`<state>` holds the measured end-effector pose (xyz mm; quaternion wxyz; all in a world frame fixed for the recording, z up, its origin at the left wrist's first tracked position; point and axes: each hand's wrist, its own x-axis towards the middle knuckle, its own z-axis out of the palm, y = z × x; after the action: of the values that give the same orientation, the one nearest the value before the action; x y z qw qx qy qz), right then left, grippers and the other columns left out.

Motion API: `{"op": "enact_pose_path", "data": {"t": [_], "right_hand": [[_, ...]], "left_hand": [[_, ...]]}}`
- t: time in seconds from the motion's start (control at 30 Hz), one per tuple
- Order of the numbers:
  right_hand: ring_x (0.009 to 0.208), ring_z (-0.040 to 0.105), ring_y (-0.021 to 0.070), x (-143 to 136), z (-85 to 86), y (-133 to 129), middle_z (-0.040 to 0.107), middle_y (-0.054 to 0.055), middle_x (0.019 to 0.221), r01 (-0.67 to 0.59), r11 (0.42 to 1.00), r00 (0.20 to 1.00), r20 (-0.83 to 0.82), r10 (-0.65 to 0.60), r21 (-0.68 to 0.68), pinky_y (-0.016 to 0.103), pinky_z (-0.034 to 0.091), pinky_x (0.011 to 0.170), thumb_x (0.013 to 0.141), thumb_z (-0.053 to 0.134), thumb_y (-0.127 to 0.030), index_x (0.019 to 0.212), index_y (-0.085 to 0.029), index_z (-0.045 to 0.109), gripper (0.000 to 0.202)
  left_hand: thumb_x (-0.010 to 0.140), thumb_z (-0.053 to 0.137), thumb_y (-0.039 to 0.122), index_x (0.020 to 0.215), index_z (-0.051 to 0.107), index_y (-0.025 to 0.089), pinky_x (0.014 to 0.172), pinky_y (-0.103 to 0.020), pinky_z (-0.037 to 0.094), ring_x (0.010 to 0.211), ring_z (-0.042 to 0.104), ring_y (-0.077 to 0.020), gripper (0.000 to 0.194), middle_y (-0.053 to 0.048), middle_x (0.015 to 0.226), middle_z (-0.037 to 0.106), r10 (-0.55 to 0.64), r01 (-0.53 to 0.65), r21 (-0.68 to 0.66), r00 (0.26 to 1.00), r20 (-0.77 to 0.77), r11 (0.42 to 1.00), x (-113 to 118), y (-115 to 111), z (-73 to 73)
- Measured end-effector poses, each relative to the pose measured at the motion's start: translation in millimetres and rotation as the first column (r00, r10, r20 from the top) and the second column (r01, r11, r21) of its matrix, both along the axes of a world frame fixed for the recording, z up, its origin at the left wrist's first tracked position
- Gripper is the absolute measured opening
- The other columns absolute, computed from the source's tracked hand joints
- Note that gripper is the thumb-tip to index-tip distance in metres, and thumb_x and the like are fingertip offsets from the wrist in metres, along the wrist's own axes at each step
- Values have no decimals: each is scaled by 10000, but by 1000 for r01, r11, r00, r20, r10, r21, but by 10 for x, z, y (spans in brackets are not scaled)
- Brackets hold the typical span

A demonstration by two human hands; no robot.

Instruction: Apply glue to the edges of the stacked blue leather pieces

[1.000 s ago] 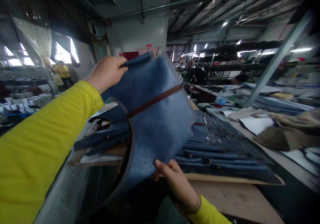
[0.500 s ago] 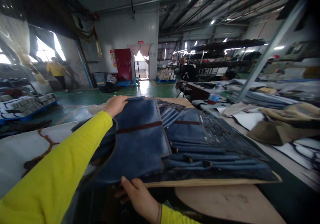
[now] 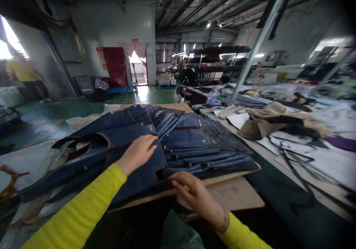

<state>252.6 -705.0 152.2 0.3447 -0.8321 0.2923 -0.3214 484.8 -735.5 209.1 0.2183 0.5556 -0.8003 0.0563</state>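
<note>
Dark blue fabric pieces with dark trim lie overlapped on the near table. My left hand rests palm down on the top piece, its fingers stretched out beside a brown strip. At the front edge of the pile my right hand is closed, thumb and fingers together by the corner of that piece; what it pinches, if anything, is hidden. To the right, more blue pieces lie in folded rows on a cardboard sheet.
A slanted metal post rises behind a bottle. Brown and white cloth covers the right-hand table. A person in yellow is far left. A red door stands at the back.
The view has turned right. The blue piece my left hand held up at its far edge now lies flat, with that hand on top. My right hand has moved right along the front edge.
</note>
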Motion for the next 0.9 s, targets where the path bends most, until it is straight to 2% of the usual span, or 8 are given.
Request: {"op": "enact_pose_path", "data": {"t": [0.03,0.1,0.17,0.23,0.43,0.6,0.73,0.9], "right_hand": [[956,572,180,-184,46,-142,642,72,995,93,983,994,-35,-100,-159,320,441,865,916,444,-300,1025,-194,633,243],[979,559,203,-475,90,-414,633,89,1019,225,888,955,-91,-283,-401,358,428,888,912,449,-280,1034,-180,622,234],[949,565,212,-654,81,-607,639,93,990,257,803,904,-160,-397,-537,374,430,872,916,439,-276,993,-170,631,232],[887,576,209,-740,29,-684,644,84,920,230,773,861,-248,-445,-591,366,442,826,925,421,-284,929,-172,641,247],[876,562,221,-769,-216,-656,619,100,949,241,724,780,-315,-540,-646,367,427,821,924,427,-326,1141,-129,569,326],[811,555,212,-696,-294,-849,605,81,871,222,716,746,-358,-562,-662,337,413,752,936,391,-350,1181,-156,568,360],[800,574,212,-616,-300,-947,610,81,843,247,704,710,-370,-599,-666,318,396,692,942,368,-367,1073,-162,623,352],[754,585,205,-551,-317,-966,619,82,821,250,697,676,-394,-623,-672,313,379,652,945,358,-341,986,-182,664,347]], "left_hand": [[902,425,254,1191,524,177,999,-300,390,1099,525,-175,315,-64,1181,584,-60,60,14,998,-17,998,-183,-4,2],[907,414,240,1182,528,176,983,-293,403,1075,539,-173,305,-64,1155,597,-148,148,42,989,-23,988,-553,-83,-48],[904,420,242,1164,539,180,965,-315,416,1058,547,-187,292,-73,1125,605,-167,165,92,986,10,982,-872,-238,-152],[896,443,273,1119,567,186,935,-337,435,1028,561,-203,270,-80,1078,616,-147,138,158,988,51,978,-1090,-423,-275],[900,415,282,1084,597,187,901,-364,447,1073,540,-227,276,-102,1127,595,-55,30,233,994,98,972,-1203,-828,-509],[814,538,246,874,663,162,806,-439,462,924,616,-281,162,-123,924,673,4,-58,315,986,169,947,-1219,-949,-565],[886,426,233,877,639,149,854,-430,423,921,616,-252,229,-121,897,674,69,-99,219,988,138,971,-1266,-908,-454],[946,316,312,988,583,183,835,-329,430,963,578,-205,300,-79,976,648,84,-84,9,996,30,996,-1323,-754,-17]]}}
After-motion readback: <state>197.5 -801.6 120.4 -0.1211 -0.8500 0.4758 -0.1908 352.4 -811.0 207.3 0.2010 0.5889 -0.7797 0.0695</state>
